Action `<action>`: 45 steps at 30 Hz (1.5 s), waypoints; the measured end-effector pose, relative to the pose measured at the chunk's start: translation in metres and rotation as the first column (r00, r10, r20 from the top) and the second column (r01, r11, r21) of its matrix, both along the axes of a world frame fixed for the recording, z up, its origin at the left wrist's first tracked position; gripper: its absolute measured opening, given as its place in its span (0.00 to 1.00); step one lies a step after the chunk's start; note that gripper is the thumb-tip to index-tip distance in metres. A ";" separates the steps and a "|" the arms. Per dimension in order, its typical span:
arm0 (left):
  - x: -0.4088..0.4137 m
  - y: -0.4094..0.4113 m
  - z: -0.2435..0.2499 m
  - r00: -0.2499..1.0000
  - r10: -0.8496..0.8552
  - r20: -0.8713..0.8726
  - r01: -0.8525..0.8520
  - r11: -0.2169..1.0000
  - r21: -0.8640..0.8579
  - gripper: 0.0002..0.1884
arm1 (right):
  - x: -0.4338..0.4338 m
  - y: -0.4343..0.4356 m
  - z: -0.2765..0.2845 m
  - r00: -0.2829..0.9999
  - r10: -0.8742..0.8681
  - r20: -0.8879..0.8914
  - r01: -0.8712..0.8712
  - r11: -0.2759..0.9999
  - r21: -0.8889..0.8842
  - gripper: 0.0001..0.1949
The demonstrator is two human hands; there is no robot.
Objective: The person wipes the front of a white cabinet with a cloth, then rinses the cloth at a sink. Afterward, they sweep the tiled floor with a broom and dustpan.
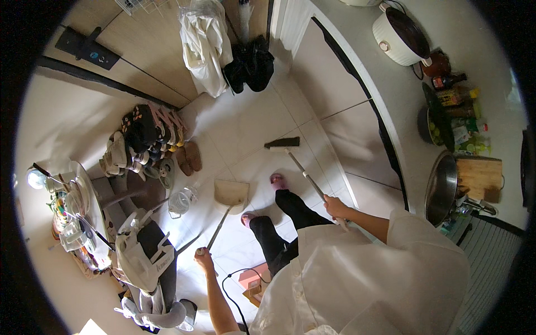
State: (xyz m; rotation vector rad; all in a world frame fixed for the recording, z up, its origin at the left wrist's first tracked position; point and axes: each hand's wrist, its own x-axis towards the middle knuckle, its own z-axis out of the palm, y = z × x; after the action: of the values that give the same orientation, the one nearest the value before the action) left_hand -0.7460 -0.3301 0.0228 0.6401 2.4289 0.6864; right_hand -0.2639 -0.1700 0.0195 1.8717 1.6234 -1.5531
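My left hand [204, 258] grips the upper end of the handle of a long-handled dustpan [231, 193], whose cream pan rests on the tiled floor [234, 130] ahead of my left foot. In my right hand [336, 207] is the long grey handle of a broom [284, 148]. Its dark bristles lie on the tiles in front of my right foot, apart from the pan. Both my feet wear pink slippers [276, 181]. Whether any dirt lies in the pan, I cannot tell.
On the left are a shoe rack [144, 144] full of shoes, brown slippers [188, 158], a clear plastic container [181, 202] and a cluttered round table [90, 197]. Bags and black boots [251, 63] stand by the door. Cabinets [356, 130] line the right; a box [253, 276] sits near my legs.
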 end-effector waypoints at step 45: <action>0.003 -0.006 0.000 0.999 0.026 -0.031 -0.029 0.994 -0.105 0.05 | 0.002 0.054 0.068 1.000 -0.002 -0.002 0.002 1.000 -0.028 0.21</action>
State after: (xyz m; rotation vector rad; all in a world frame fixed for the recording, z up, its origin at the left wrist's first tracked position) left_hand -0.7425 -0.3364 0.0230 0.5797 2.4861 0.5591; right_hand -0.2615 -0.1163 0.0874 1.8588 1.5930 -1.5704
